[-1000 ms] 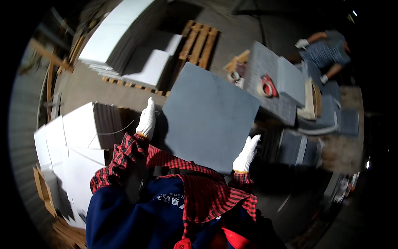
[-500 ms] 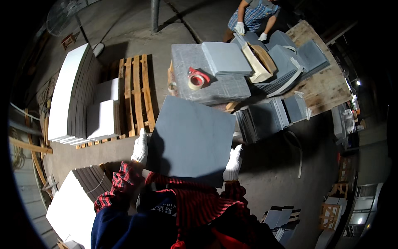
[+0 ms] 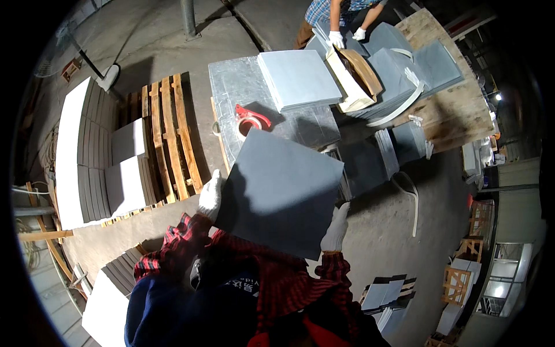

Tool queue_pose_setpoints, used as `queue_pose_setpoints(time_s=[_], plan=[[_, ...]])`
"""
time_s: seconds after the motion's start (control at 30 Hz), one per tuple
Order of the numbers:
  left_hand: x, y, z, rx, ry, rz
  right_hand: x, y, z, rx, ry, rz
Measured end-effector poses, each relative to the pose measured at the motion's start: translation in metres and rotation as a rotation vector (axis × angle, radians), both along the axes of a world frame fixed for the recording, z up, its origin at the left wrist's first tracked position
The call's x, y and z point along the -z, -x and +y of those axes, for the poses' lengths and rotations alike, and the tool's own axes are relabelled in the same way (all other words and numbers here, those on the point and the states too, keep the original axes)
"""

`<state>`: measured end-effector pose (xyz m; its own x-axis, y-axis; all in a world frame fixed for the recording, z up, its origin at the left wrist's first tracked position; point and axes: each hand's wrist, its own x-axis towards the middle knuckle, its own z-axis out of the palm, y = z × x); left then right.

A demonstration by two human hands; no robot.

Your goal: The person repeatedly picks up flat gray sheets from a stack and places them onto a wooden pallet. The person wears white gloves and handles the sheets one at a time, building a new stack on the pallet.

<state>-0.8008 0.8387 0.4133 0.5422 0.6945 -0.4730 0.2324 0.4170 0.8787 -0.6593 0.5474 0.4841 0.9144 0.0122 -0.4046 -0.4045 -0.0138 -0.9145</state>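
A square dark grey stone tile (image 3: 283, 194) is held up in front of my body, tilted, with a shadow across its lower half. My left hand (image 3: 211, 196), in a white knit glove, grips its left edge. On the opposite edge is my right hand (image 3: 335, 228), gloved too; its fingers are partly hidden behind the tile. Just beyond the tile's far corner lies a red tape dispenser (image 3: 252, 120) on a plastic-wrapped block (image 3: 231, 81). A stack of light grey tiles (image 3: 299, 78) rests on the same block.
At left, stacked slabs (image 3: 87, 156) stand on a wooden pallet (image 3: 167, 139). A co-worker's gloved hand (image 3: 336, 39) is beside an open carton (image 3: 352, 78). More dark tiles (image 3: 399, 78) lie on a plywood table (image 3: 457, 115). Another stack (image 3: 107, 301) sits near my left elbow.
My view has shifted as my body turned slightly. The tile in my hands is now closer to the wrapped block and covers part of it. The co-worker leans further over the carton.
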Motion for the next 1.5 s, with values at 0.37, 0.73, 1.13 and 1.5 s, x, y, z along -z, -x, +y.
queue_pose_setpoints(time_s=[0.37,0.73,1.13,1.5], plan=[[0.036,-0.132,0.012,0.084,-0.209,-0.135,0.011,-0.138,0.008,0.046,0.118,-0.032],[0.02,-0.265,-0.006,0.199,0.051,-0.025,0.07,-0.361,0.029,-0.07,0.249,-0.117],[0.033,-0.465,-0.038,-0.209,0.164,0.062,0.144,-0.624,0.089,-0.469,0.524,-0.103],[0.037,-0.507,-0.058,-0.23,0.106,0.133,0.172,-0.686,0.082,-0.94,0.679,-0.86]])
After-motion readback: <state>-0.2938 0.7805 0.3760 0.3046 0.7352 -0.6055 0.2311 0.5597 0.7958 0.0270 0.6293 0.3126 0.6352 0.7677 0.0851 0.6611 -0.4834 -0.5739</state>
